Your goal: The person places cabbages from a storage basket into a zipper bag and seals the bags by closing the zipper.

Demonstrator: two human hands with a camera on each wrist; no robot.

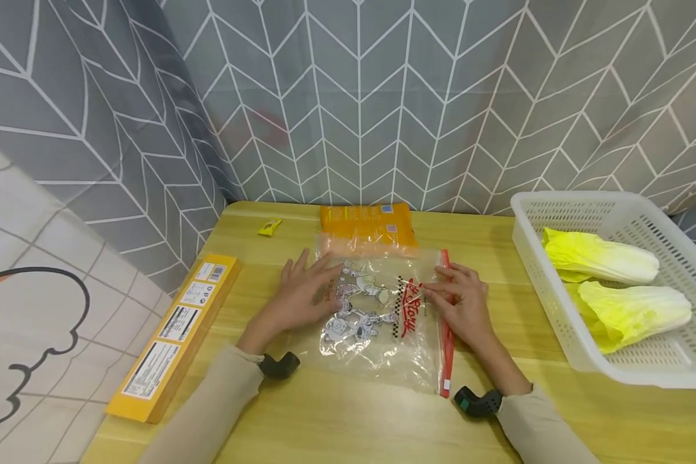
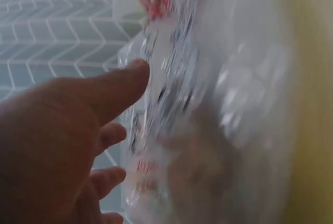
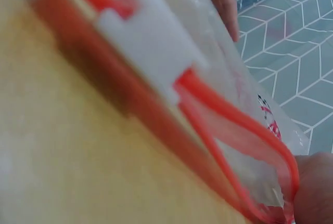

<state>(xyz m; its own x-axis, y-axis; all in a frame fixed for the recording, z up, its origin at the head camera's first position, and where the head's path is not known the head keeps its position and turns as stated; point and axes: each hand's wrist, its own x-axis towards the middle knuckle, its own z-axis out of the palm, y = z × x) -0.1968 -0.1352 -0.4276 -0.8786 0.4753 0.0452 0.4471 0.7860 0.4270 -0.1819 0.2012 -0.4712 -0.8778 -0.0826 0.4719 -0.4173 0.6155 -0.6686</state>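
A clear zip bag (image 1: pixel 377 345) with a cartoon print lies flat on the wooden table (image 1: pixel 336 425). A red zipper strip (image 1: pixel 446 351) runs down its right side. My left hand (image 1: pixel 304 293) rests flat on the bag's left part with fingers spread; its thumb (image 2: pixel 112 89) shows against the plastic (image 2: pixel 223 104). My right hand (image 1: pixel 461 306) is on the zipper strip and pinches its edge. In the right wrist view the red lips (image 3: pixel 244 125) stand slightly apart beside the white slider (image 3: pixel 151 42).
An orange packet (image 1: pixel 367 225) lies behind the bag, a small yellow piece (image 1: pixel 269 226) to its left. A long yellow box (image 1: pixel 176 332) lies along the table's left edge. At right, a white basket (image 1: pixel 536 270) holds two napa cabbages (image 1: pixel 606 258). A patterned curtain hangs behind.
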